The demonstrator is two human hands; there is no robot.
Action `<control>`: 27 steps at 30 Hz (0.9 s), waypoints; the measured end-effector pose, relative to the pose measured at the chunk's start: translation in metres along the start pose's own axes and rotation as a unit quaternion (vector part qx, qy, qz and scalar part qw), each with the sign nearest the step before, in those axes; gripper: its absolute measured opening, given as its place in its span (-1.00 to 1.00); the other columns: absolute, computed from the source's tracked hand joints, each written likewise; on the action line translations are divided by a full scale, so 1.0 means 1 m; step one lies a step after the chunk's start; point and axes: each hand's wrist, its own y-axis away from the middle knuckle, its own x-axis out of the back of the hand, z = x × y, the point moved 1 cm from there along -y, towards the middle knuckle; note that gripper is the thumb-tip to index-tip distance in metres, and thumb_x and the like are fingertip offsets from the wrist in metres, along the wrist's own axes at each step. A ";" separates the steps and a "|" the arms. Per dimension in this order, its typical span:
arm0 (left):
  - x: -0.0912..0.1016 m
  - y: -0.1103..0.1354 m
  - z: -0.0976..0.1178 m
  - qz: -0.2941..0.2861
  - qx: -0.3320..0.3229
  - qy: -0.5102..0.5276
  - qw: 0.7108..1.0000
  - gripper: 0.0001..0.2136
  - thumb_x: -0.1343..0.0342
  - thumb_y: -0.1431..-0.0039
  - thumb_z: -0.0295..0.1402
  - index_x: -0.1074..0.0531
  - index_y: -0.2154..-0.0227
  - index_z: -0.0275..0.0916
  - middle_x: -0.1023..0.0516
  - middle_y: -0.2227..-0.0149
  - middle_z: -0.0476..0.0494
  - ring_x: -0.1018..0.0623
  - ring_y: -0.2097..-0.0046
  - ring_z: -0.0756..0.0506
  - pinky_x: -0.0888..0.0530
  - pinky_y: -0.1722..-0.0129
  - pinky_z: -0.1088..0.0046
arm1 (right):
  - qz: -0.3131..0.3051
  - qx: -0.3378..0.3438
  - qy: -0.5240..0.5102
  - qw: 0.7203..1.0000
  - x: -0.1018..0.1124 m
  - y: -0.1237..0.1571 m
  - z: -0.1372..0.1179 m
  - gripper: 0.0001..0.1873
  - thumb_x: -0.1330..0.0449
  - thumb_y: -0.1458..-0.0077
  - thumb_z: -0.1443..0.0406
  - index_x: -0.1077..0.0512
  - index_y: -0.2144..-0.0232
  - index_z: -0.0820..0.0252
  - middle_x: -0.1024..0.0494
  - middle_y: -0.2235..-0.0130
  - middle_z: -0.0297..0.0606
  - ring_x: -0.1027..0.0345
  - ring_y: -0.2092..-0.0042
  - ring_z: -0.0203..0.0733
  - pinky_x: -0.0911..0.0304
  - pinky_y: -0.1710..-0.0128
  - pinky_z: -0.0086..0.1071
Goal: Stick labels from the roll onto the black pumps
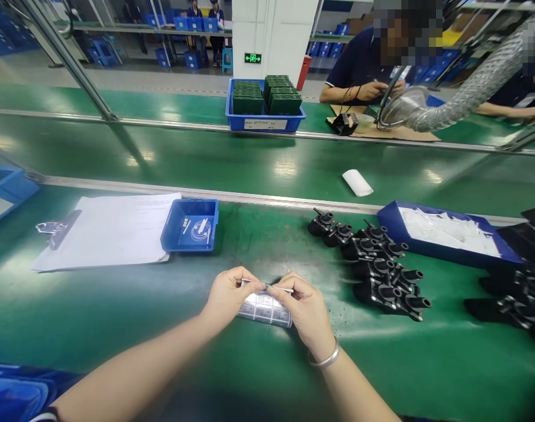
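Both my hands grip the upper edge of a sheet of silvery printed labels (265, 310), which curves down toward me over the green bench. My left hand (230, 291) pinches that edge between thumb and fingers at the left. At the right my right hand (306, 305), with a metal bangle at the wrist, pinches the same edge; the two thumbs nearly meet. Small print on the labels is too fine to read. To the right of my hands stand several black plastic fittings (381, 266) in a cluster.
Left of centre, a small blue bin (190, 225) holding small parts overlaps papers on a clipboard (113, 228). A blue box of white strips (452, 231) stands at right. Beyond lie a curled white paper (357, 182), a bin of green circuit boards (266, 120), and a co-worker near a duct hose (473, 88).
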 end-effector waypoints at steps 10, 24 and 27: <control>-0.003 -0.002 -0.001 0.004 0.010 -0.031 0.999 -0.77 -0.29 0.10 -0.20 -0.47 0.57 -0.27 -0.49 0.57 -0.03 -0.39 0.52 0.00 -0.29 0.50 0.50 | 0.037 -0.034 0.004 0.999 -0.003 0.001 0.001 -0.78 -0.34 -0.01 0.18 -0.50 0.57 0.15 -0.44 0.50 -0.33 -0.30 0.42 -0.22 -0.18 0.41 -0.38; 0.002 0.001 0.004 0.004 -0.007 -0.016 1.000 -0.78 -0.30 0.07 -0.23 -0.47 0.57 -0.29 -0.50 0.56 -0.03 -0.40 0.50 0.01 -0.30 0.49 0.52 | -0.014 -0.029 -0.025 0.999 -0.003 -0.001 0.003 -0.80 -0.34 -0.03 0.19 -0.47 0.52 0.16 -0.43 0.44 -0.33 -0.28 0.39 -0.25 -0.17 0.39 -0.41; 0.002 0.000 0.004 0.011 -0.017 -0.051 0.998 -0.79 -0.28 0.05 -0.22 -0.48 0.58 -0.27 -0.49 0.58 -0.01 -0.38 0.51 0.02 -0.27 0.51 0.53 | 0.005 -0.033 -0.007 0.999 -0.003 -0.001 0.004 -0.77 -0.34 -0.02 0.18 -0.48 0.56 0.16 -0.43 0.47 -0.32 -0.29 0.40 -0.24 -0.18 0.41 -0.40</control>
